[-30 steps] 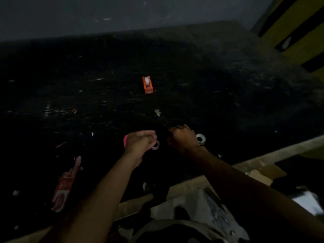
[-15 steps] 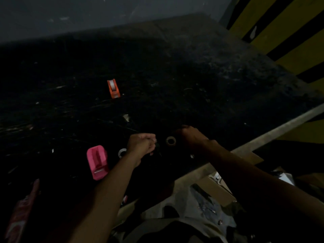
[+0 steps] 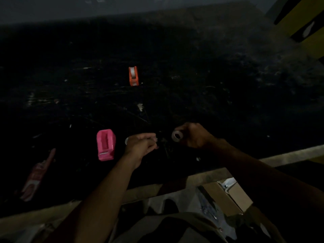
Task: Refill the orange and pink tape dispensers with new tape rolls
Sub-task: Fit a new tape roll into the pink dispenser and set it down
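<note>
On the dark table (image 3: 201, 76), the orange tape dispenser (image 3: 133, 76) stands far from me, a pale roll inside it. The pink tape dispenser (image 3: 105, 145) sits near the front, left of my hands, and its slot looks empty. My right hand (image 3: 194, 135) grips a small tape roll (image 3: 177, 136) with its hole turned toward me. My left hand (image 3: 140, 146) is closed with fingertips pinched, a short gap left of that roll. It is too dark to tell if a tape end is between them. A second roll (image 3: 126, 140) peeks out behind my left hand.
A red and white packet (image 3: 37, 174) lies at the near left. The table's pale front edge (image 3: 175, 179) runs below my arms, with a cardboard box (image 3: 233, 195) beneath it at right. A yellow and black striped wall (image 3: 298, 18) stands at the far right.
The view has swung, bringing the pink dispenser out from behind my left hand. The roll now sits at my right fingertips, and the gap between my hands has widened.
</note>
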Demonstrator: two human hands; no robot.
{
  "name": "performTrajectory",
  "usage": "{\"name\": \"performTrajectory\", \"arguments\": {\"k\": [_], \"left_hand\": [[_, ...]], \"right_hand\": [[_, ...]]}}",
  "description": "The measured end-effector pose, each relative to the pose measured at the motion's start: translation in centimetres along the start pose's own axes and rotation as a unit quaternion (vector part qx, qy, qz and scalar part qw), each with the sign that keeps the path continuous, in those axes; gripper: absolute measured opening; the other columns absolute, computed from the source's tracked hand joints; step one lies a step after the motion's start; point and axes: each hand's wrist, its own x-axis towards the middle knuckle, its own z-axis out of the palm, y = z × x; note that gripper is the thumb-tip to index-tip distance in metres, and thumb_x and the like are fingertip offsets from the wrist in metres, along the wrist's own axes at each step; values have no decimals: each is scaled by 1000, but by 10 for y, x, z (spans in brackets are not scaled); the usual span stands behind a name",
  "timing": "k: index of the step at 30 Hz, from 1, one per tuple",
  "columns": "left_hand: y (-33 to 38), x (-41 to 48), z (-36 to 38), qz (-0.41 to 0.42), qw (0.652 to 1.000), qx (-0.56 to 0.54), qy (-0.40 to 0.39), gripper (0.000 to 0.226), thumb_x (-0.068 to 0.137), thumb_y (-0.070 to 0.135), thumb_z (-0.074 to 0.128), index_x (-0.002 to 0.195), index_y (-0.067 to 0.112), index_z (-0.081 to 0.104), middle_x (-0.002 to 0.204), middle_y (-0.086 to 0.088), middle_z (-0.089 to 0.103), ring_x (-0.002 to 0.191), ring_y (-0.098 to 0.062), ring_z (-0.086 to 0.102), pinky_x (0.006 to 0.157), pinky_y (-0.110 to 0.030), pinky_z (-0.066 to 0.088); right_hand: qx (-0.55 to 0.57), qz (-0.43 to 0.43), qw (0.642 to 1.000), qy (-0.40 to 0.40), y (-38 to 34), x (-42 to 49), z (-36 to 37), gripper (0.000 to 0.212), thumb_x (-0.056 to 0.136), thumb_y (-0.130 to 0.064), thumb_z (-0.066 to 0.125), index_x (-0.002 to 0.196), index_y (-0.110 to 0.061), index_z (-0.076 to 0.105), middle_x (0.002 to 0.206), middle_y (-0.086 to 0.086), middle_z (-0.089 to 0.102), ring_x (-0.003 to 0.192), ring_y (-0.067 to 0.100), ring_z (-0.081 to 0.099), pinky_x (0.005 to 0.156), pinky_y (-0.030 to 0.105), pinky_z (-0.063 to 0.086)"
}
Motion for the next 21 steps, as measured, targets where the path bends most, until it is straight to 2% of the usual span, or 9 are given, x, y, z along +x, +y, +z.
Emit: {"name": "performTrajectory", "arguments": {"k": [2, 4, 6, 8, 10, 12, 15, 21], "left_hand": [[5, -7, -3, 6, 999, -41, -8, 17, 88, -3, 61, 97, 8, 69, 103, -14, 69, 90, -21, 68, 67, -17, 58], [11, -13, -7, 22, 997, -67, -17, 20, 89, -3, 59, 106, 3, 67, 97, -12, 69, 88, -19, 67, 67, -15, 58], [20, -18, -13, 38, 996, -82, -18, 26, 90, -3, 57, 115, -2, 63, 94, -11, 69, 86, -18, 67, 67, -15, 58], [33, -23, -22, 47, 995, -91, -21, 27, 90, -3, 56, 116, -2, 63, 93, -10, 70, 86, -18, 68, 70, -16, 58], [46, -27, -35, 54, 994, -93, -28, 24, 90, -2, 57, 113, 2, 65, 94, -8, 72, 87, -18, 69, 73, -17, 58], [57, -31, -48, 68, 993, -93, -33, 23, 89, 1, 61, 111, 5, 66, 94, -6, 74, 87, -17, 70, 74, -18, 58], [67, -37, -69, 88, 990, -105, -41, 24, 86, -2, 63, 109, 4, 67, 92, -7, 74, 84, -15, 71, 73, -17, 58], [67, -47, -106, 124, 987, -97, -44, 25, 85, -5, 62, 109, 3, 67, 93, -7, 74, 84, -13, 71, 77, -18, 58]], "right_hand": [[162, 24, 986, 43, -6, -3, 14, 42, 68, -9, 77, 108, -11, 66, 108, 10, 67, 102, 23, 64, 94, 45, 51], [273, 40, 961, 35, -23, -1, 25, 55, 64, -2, 77, 116, -11, 59, 105, 20, 63, 99, 24, 60, 93, 45, 50], [320, 51, 946, 35, -46, 7, 27, 55, 70, 5, 76, 119, -11, 58, 104, 22, 63, 96, 21, 60, 85, 35, 55], [366, 66, 927, 57, -67, 16, 28, 51, 73, 4, 75, 118, -13, 60, 103, 12, 66, 94, 17, 63, 76, 28, 58], [416, 73, 903, 75, -85, 22, 28, 48, 73, 3, 75, 114, -19, 62, 104, 9, 68, 92, 18, 65, 76, 29, 59], [477, 71, 873, 76, -102, 25, 29, 46, 75, 4, 73, 112, -22, 64, 109, 12, 67, 91, 23, 68, 79, 35, 58], [560, 70, 822, 77, -123, 28, 33, 51, 77, 6, 69, 120, -20, 59, 109, 13, 67, 85, 24, 70, 74, 33, 57], [614, 69, 786, 20, -160, 37, 51, 45, 83, 7, 60, 124, -11, 57, 102, 8, 70, 89, 19, 70, 72, 26, 57]]}}
